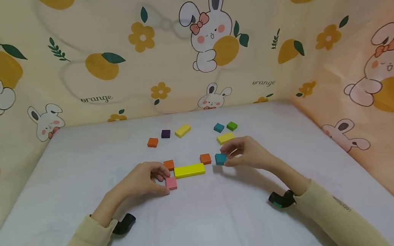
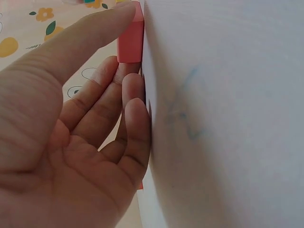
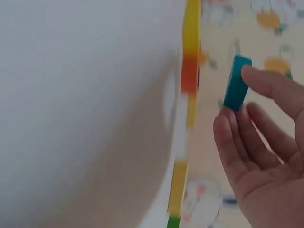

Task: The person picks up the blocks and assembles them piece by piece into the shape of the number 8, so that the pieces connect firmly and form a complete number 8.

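Observation:
My left hand [image 1: 146,178] pinches a pink square block [image 1: 171,183] between thumb and fingers, low at the table. The same pink block [image 2: 131,42] shows at the thumb tip in the left wrist view. Just behind it lie an orange block [image 1: 168,165] and a long yellow block [image 1: 189,170]. A second orange block [image 1: 205,159] sits at the yellow block's far right corner. To the right of that, my right hand [image 1: 248,153] grips a teal block [image 1: 221,159]. In the right wrist view this teal block [image 3: 237,83] is raised off the table, between thumb and fingertips.
Farther back on the white table [image 1: 66,174] lie an orange block [image 1: 152,142], a purple block [image 1: 165,134], a yellow block [image 1: 182,131], another teal block [image 1: 219,127], a green block [image 1: 232,126] and a yellow block [image 1: 225,138] partly behind my right hand. Patterned cloth [image 1: 169,64] encloses the table.

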The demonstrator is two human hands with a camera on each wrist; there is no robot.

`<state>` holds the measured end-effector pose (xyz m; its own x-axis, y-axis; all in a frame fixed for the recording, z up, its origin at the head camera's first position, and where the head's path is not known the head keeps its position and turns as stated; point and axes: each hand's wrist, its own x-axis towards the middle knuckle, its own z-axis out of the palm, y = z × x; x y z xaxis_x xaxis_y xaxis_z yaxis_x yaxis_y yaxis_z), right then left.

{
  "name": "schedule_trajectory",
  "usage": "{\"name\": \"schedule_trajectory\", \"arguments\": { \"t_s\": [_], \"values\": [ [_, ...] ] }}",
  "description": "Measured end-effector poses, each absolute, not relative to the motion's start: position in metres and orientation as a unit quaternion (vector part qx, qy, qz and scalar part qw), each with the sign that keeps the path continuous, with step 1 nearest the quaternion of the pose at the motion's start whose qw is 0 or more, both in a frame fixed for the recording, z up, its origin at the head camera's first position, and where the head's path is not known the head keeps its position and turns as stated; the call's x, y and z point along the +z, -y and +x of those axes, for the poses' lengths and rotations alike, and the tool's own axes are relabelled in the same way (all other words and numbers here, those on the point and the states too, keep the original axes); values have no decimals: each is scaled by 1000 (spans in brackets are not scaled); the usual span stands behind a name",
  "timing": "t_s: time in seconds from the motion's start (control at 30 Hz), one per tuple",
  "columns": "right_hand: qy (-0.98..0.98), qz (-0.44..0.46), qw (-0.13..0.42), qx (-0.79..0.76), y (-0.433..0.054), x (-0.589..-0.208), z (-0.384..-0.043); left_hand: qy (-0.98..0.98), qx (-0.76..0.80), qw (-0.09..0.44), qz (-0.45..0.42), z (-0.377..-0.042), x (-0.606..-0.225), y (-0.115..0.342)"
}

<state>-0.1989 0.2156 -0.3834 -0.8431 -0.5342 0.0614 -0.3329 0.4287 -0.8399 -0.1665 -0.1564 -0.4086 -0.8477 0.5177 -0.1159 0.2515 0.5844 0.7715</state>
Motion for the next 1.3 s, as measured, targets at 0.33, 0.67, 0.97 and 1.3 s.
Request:
{"name": "schedule_trajectory", "arguments": {
  "t_s": [0.33, 0.67, 0.97, 1.3],
  "values": [
    [-836, -263, 145, -458, -180, -385, -172, -875, 400, 166, 218, -167, -408, 157],
    [-851, -234, 165, -440, -173, -387, -176, -875, 399, 168, 219, -169, -410, 157],
    [-859, -240, 184, -413, -172, -386, -179, -872, 404, 167, 220, -168, -410, 157],
    [-860, -242, 200, -402, -171, -388, -180, -877, 398, 169, 210, -166, -407, 156]
  ]
}}
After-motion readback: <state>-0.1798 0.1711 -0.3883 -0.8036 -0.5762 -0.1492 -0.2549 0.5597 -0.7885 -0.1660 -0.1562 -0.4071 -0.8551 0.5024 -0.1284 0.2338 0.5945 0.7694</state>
